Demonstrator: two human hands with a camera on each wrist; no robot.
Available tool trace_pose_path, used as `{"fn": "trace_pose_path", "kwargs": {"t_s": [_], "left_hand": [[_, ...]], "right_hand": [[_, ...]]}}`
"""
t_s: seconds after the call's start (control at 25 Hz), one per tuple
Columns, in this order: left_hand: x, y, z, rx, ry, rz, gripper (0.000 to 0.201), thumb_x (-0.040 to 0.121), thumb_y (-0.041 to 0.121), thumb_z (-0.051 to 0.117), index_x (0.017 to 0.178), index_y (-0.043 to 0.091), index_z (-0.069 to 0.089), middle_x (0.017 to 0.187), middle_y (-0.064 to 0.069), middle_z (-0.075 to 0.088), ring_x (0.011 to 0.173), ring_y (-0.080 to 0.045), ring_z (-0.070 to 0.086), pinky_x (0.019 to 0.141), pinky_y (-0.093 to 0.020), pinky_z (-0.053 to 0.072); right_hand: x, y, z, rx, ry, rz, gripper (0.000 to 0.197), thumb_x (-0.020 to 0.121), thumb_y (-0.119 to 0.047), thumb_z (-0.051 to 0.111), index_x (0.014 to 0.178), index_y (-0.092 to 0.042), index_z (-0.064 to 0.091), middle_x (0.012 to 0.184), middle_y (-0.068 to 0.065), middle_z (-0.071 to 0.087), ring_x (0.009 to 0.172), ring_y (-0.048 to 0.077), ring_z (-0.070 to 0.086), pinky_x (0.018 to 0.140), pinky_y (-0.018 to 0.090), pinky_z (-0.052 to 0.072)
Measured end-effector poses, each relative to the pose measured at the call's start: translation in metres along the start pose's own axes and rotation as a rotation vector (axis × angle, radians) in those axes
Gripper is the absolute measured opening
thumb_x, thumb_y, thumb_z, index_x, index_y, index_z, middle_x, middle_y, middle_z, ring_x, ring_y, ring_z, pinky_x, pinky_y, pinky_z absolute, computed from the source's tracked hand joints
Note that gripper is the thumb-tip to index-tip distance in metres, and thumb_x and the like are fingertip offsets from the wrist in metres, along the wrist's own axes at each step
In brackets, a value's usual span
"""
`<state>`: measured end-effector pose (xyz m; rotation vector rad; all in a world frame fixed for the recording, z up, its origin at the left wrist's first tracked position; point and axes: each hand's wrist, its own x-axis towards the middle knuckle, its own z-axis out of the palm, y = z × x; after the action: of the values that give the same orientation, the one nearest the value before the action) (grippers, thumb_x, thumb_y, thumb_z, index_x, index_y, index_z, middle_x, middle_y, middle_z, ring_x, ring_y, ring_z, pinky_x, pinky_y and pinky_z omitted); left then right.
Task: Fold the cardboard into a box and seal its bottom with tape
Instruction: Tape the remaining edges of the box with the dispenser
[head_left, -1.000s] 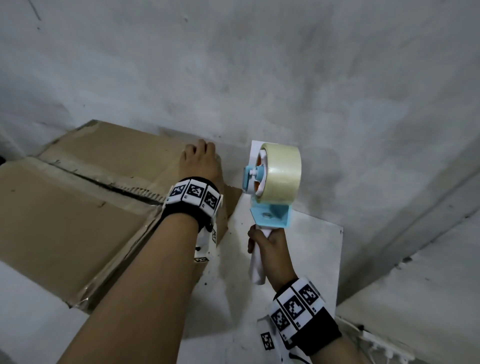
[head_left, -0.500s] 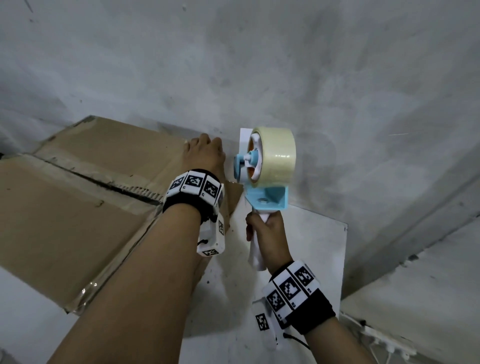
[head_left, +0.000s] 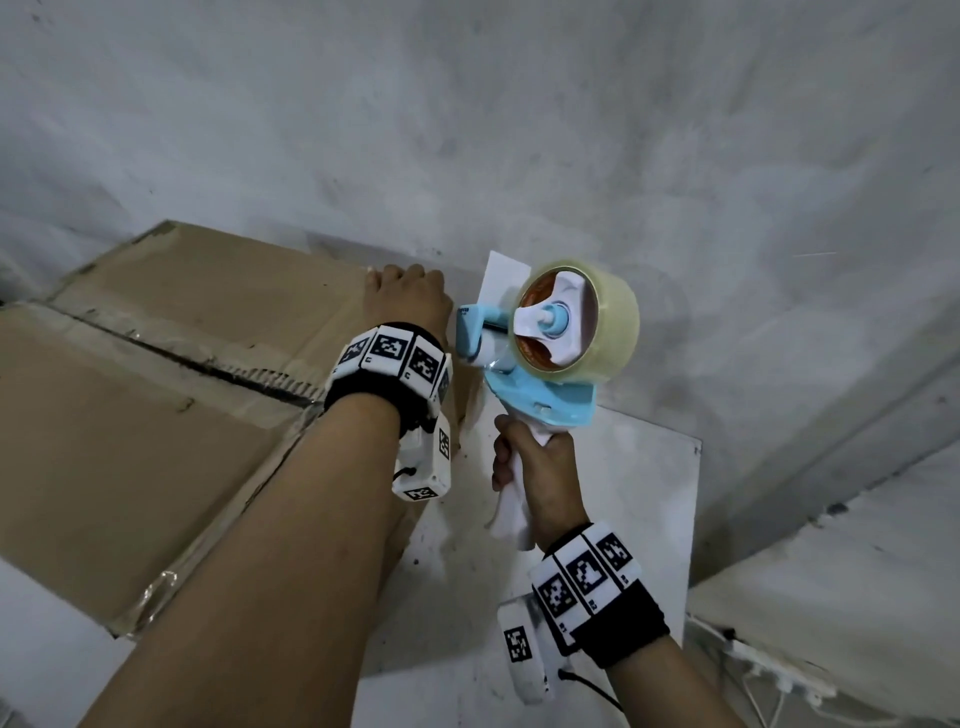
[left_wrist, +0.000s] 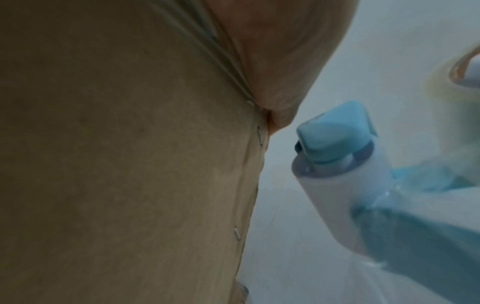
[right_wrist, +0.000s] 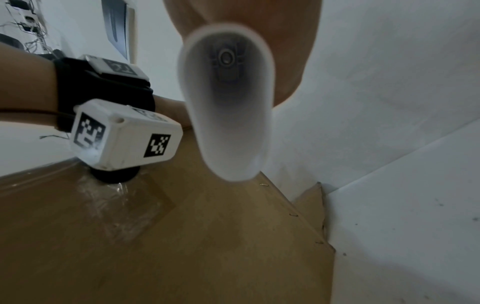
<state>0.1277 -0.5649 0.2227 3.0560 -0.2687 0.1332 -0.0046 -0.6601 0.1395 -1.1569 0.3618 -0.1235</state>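
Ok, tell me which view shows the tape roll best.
The head view: the whole tape roll sits clear on the dispenser gripped by the right hand. The left wrist view catches only a blurred edge; the right wrist view shows just the handle.

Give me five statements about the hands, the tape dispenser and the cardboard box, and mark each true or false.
1. The right hand grips the handle of the tape dispenser. True.
2. The left hand holds the roll of tape. False: it rests on the far right corner of the cardboard box; the roll sits on the dispenser.
3. The dispenser's blue frame lies flat on top of the box. False: it is held up in the air, just to the right of the box.
4. The box's top flaps are closed, with a seam running across them. True.
5. The roll on the dispenser is black. False: it is pale and translucent.
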Motion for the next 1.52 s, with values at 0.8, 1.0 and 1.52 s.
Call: {"fn": "trace_pose_path", "kwargs": {"t_s": [0.8, 1.0, 1.52], "left_hand": [[-0.016, 0.004, -0.007, -0.094, 0.032, -0.043, 0.053, 0.097, 0.022, 0.038, 0.144, 0.004, 0.022, 0.151, -0.016, 0.028, 0.142, -0.028, 0.019, 0.118, -0.040, 0.006], [-0.085, -0.002, -0.003, -0.047, 0.008, -0.081, 0.050, 0.098, 0.009, 0.019, 0.146, 0.003, 0.010, 0.156, -0.014, 0.011, 0.145, -0.028, 0.010, 0.117, -0.042, 0.011], [-0.266, -0.095, 0.020, -0.168, 0.530, -0.042, 0.042, 0.084, -0.003, 0.044, 0.124, -0.003, 0.053, 0.125, -0.021, 0.059, 0.118, -0.036, 0.055, 0.104, -0.051, 0.035]], "right_hand": [[-0.018, -0.009, -0.015, -0.004, 0.018, -0.010, 0.024, 0.087, 0.000, 0.053, 0.065, -0.011, 0.053, 0.042, -0.002, 0.045, 0.034, 0.013, 0.035, 0.044, 0.023, 0.030], [-0.051, -0.024, -0.014, -0.011, 0.023, -0.053, 0.024, 0.087, 0.000, 0.052, 0.067, -0.012, 0.053, 0.043, -0.001, 0.042, 0.036, 0.013, 0.033, 0.046, 0.024, 0.027], [-0.152, -0.014, 0.014, -0.026, -0.121, -0.046, 0.025, 0.087, 0.000, 0.052, 0.065, -0.012, 0.053, 0.046, 0.001, 0.038, 0.033, 0.011, 0.031, 0.045, 0.023, 0.023]]}}
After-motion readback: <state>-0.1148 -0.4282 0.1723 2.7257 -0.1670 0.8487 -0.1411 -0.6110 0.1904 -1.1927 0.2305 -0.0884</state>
